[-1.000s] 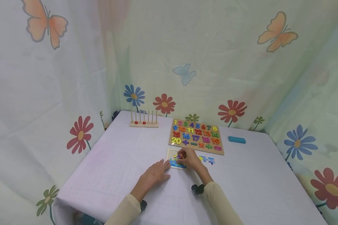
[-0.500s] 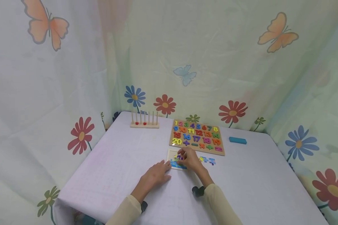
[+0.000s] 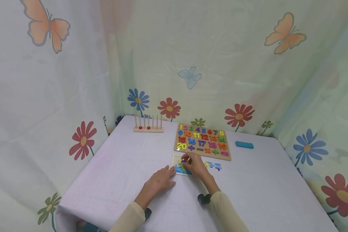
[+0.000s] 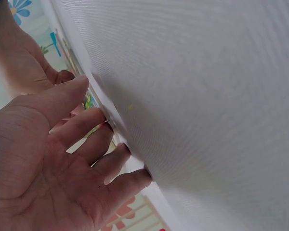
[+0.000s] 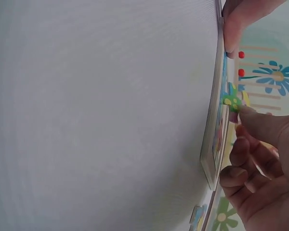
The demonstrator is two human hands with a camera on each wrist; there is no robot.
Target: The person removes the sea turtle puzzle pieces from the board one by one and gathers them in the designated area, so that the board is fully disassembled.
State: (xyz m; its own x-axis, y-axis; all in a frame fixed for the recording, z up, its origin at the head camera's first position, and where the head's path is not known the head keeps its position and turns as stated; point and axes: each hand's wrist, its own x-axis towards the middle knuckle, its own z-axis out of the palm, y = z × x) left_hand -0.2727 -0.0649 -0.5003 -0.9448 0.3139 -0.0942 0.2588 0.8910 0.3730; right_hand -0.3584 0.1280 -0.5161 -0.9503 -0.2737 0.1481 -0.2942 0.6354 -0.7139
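A small jigsaw tray (image 3: 175,158) with a pale wooden rim lies in front of the person, with blue and yellow-green pieces in its lower part. The right hand (image 3: 194,163) is over the tray, its thumb and index finger pinching a green jigsaw piece (image 5: 232,102) with yellow spots, seen in the right wrist view. The piece stands tilted at the tray's surface; its far side is hidden behind the thumb. At the tray's left edge rests the left hand (image 3: 159,180), fingers extended, fingertips on the rim and thumb apart.
Loose jigsaw pieces (image 3: 217,166) lie right of the tray. Behind it is a wooden number board (image 3: 197,152) filled with coloured numerals. A peg stand (image 3: 153,130) with red beads stands at the back left, a blue block (image 3: 244,145) at the back right.
The right hand's fingertips have shifted slightly left over the tray, with the piece turning a little between them. The left hand has stayed at the rim.
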